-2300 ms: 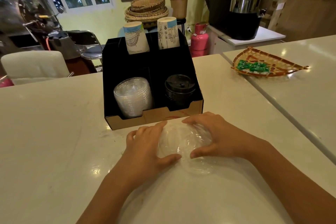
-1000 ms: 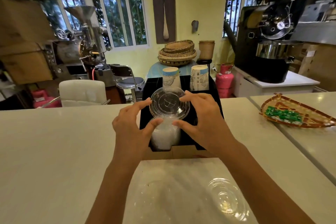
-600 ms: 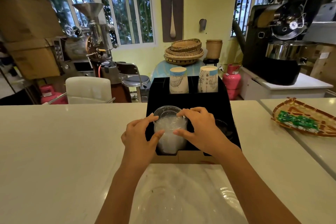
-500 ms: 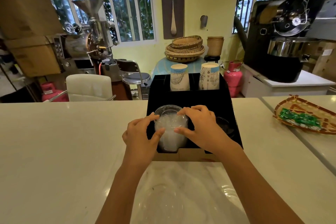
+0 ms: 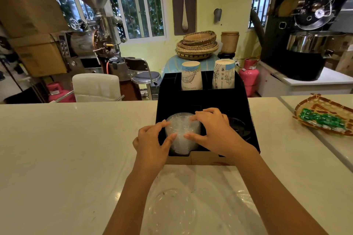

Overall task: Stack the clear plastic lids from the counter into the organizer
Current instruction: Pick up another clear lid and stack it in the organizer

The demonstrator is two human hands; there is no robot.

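Observation:
A black organizer (image 5: 246, 120) stands on the pale counter in front of me. Its front left compartment holds a leaning stack of clear plastic lids (image 5: 181, 135). My left hand (image 5: 152, 145) touches the stack's left side with thumb and fingers. On the stack's right side and top rests my right hand (image 5: 214, 131). Both hands press on the stack, the front lid between their fingertips. Two more clear lids lie flat on the counter near me, one (image 5: 172, 213) between my forearms and one (image 5: 246, 200) partly under my right arm.
Black lids (image 5: 238, 129) fill the organizer's front right compartment. Two stacks of paper cups (image 5: 191, 76) stand in its back compartments. A woven tray (image 5: 324, 118) with green packets lies on the counter at right. A seam splits the counter beside it.
I lifted one clear lid off the counter, carried it to the organizer and set it down on the stack. My hands have sunk lower and stayed on the stack.

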